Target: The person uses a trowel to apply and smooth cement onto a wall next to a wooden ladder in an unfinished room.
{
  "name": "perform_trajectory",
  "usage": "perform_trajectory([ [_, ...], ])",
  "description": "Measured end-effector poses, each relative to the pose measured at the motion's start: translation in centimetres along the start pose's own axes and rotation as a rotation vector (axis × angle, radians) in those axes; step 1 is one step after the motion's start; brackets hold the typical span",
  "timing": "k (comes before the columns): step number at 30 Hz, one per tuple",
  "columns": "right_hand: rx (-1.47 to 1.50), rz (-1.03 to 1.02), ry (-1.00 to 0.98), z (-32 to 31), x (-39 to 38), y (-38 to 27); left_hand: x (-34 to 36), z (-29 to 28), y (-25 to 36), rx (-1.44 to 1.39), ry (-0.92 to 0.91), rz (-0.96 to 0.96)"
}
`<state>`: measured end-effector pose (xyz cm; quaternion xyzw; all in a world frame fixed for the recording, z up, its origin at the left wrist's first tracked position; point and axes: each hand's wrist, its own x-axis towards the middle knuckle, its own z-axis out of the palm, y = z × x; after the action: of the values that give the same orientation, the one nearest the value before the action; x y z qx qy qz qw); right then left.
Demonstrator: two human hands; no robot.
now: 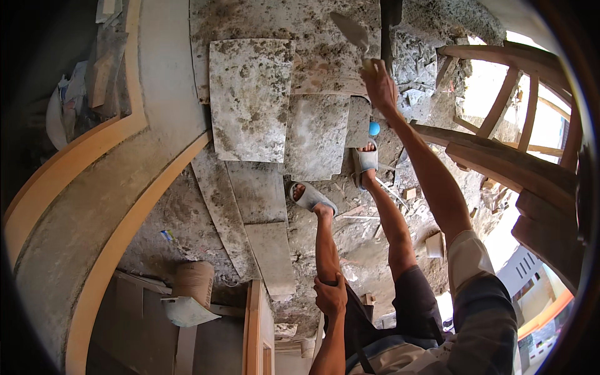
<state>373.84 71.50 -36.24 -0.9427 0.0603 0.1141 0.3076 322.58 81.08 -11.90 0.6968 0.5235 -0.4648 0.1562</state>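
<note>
My right hand (380,86) is stretched forward and closed round the handle of a pointed trowel (351,30), whose grey blade points away to the far left. Under and beyond the blade lies a large mortar-spattered board (325,72). My left hand (331,294) rests on my left leg near the knee, its fingers wrapped round the leg. A pale stained board (250,100) and a smaller grey board (317,134) lie flat in front of my sandalled feet. A small blue round thing (374,129) sits by my right foot.
Wooden frames (500,153) stand along the right side. A door frame with light wooden edging (125,231) curves down the left. Narrow boards (225,215) lie on the rubble-strewn floor. A brown sack (194,281) and a white curved piece (187,311) are at the lower left.
</note>
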Motion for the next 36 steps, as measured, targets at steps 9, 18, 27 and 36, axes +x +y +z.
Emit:
perform_trajectory([
  [9, -0.354, -0.114, 0.048, -0.2, 6.6, 7.8, -0.1, 1.3, -0.5, 0.030, -0.058, -0.010],
  [18, -0.185, -0.246, 0.058, -1.9, -0.7, 10.6, -0.1, 0.8, 0.1, 0.011, -0.048, 0.003],
  [27, -0.403, -0.229, -0.331, -1.9, -4.0, 11.1, 1.8, -2.4, -1.4, -0.488, 0.386, 0.294],
  [36, -0.234, -0.158, 0.028, -3.1, 8.5, 7.8, -0.8, -45.4, 1.4, -0.589, 1.983, 0.539],
])
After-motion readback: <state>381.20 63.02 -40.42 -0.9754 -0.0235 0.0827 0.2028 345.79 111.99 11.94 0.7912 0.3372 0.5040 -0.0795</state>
